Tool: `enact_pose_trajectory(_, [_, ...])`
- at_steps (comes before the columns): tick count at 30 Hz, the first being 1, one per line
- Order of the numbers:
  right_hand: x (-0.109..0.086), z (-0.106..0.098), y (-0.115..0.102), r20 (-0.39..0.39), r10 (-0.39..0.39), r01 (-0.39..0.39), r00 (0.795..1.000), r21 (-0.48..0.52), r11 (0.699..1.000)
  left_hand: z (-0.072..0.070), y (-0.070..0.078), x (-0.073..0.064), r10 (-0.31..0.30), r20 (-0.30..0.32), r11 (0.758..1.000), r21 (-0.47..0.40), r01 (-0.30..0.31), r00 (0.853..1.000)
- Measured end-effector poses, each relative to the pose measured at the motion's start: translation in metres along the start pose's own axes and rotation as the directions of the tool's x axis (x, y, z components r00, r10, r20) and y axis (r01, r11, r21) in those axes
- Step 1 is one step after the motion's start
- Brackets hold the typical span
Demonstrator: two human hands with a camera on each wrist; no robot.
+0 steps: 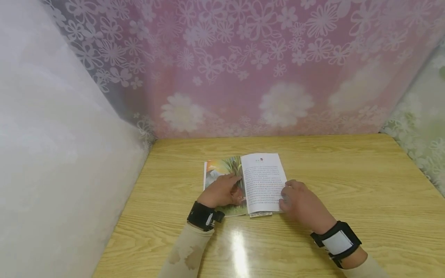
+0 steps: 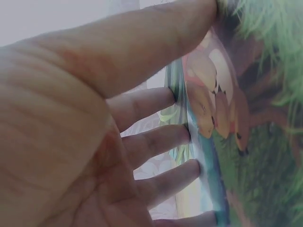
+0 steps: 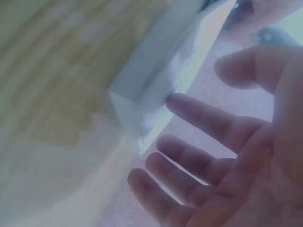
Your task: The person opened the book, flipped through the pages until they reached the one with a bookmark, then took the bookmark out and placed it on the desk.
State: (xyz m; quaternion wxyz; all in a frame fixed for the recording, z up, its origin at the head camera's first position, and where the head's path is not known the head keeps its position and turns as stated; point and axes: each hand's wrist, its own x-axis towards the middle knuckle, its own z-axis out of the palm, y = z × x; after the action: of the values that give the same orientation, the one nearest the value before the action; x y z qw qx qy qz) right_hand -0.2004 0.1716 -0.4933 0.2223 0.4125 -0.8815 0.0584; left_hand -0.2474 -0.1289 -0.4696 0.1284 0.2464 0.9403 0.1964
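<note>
Pink flowered cloth hangs along the far edge of the table. The open book lies nearer the left edge. The left hand, relaxed, only touches the left page; the right hand, with extended fingers, touches the right page.

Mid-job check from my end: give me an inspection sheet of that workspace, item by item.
Surface: wood-grain tabletop, with a bright glare toward the near edge.
Job's things: open illustrated book; picture page on the left, text page on the right.
Clutter: nothing seen.
Grippers: bare hands; left hand lies over the picture page, right hand is at the text page's outer edge. Black wrist straps on both wrists.
Cables: nothing seen.
Surroundings: pink floral backdrop behind, whitish covering at left, pale green floral covering at right.
</note>
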Motion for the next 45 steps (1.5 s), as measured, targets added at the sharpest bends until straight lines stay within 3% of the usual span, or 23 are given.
enact_pose_trajectory(4, [-0.004, 0.003, 0.002, -0.007, -0.072, 0.072, 0.997, -0.037, 0.997, -0.001, 0.001, -0.001, -0.007, 0.021, 1.000, -0.029, 0.007, 1.000])
enact_pose_trajectory(8, [0.001, 0.003, -0.008, 0.047, 0.127, -0.132, 0.991, 0.121, 0.984, 0.000, 0.002, 0.000, -0.030, 0.013, 0.997, -0.072, 0.030, 0.999])
enact_pose_trajectory(11, [0.004, 0.002, -0.015, 0.121, 0.310, -0.331, 0.943, 0.235, 0.914, 0.003, 0.005, 0.003, -0.051, -0.022, 0.996, -0.081, 0.049, 0.998])
enact_pose_trajectory(16, [0.007, 0.004, -0.021, 0.205, 0.332, -0.377, 0.921, 0.247, 0.893, 0.009, 0.007, 0.009, -0.096, -0.077, 0.994, -0.068, 0.090, 0.992])
enact_pose_trajectory(21, [0.011, 0.004, -0.023, 0.277, 0.348, -0.423, 0.895, 0.283, 0.861, 0.012, 0.006, 0.010, -0.101, -0.102, 0.993, -0.064, 0.095, 0.990])
enact_pose_trajectory(26, [0.015, 0.003, -0.018, 0.306, 0.435, -0.521, 0.847, 0.308, 0.796, 0.009, 0.002, 0.009, -0.101, -0.083, 0.980, -0.180, 0.085, 0.991])
enact_pose_trajectory(29, [0.019, 0.001, -0.015, 0.301, 0.461, -0.545, 0.835, 0.330, 0.771, 0.007, -0.001, 0.008, -0.100, -0.071, 0.968, -0.236, 0.080, 0.992])
enact_pose_trajectory(31, [0.024, 0.000, -0.013, 0.308, 0.465, -0.554, 0.830, 0.353, 0.754, 0.004, -0.003, 0.006, -0.096, -0.071, 0.971, -0.228, 0.077, 0.993])
enact_pose_trajectory(34, [0.033, -0.001, -0.012, 0.376, 0.464, -0.595, 0.802, 0.442, 0.671, -0.001, -0.007, 0.002, -0.093, -0.070, 0.975, -0.207, 0.077, 0.993])
enact_pose_trajectory(37, [0.043, 0.000, -0.010, 0.445, 0.440, -0.626, 0.780, 0.569, 0.534, -0.005, -0.012, -0.003, -0.111, -0.064, 0.977, -0.187, 0.098, 0.992])
enact_pose_trajectory(39, [0.049, 0.000, -0.012, 0.465, 0.409, -0.617, 0.785, 0.643, 0.454, -0.007, -0.015, -0.004, -0.123, -0.059, 0.979, -0.172, 0.111, 0.991])
enact_pose_trajectory(41, [0.055, 0.000, -0.015, 0.471, 0.361, -0.591, 0.805, 0.697, 0.407, -0.007, -0.018, -0.005, -0.128, -0.056, 0.980, -0.164, 0.117, 0.990])
enact_pose_trajectory(43, [0.060, 0.000, -0.021, 0.457, 0.303, -0.548, 0.836, 0.728, 0.412, -0.007, -0.020, -0.005, -0.117, -0.057, 0.982, -0.153, 0.107, 0.992])
enact_pose_trajectory(45, [0.066, 0.002, -0.029, 0.438, 0.245, -0.502, 0.865, 0.742, 0.444, -0.007, -0.022, -0.005, -0.093, -0.062, 0.987, -0.140, 0.084, 0.994])
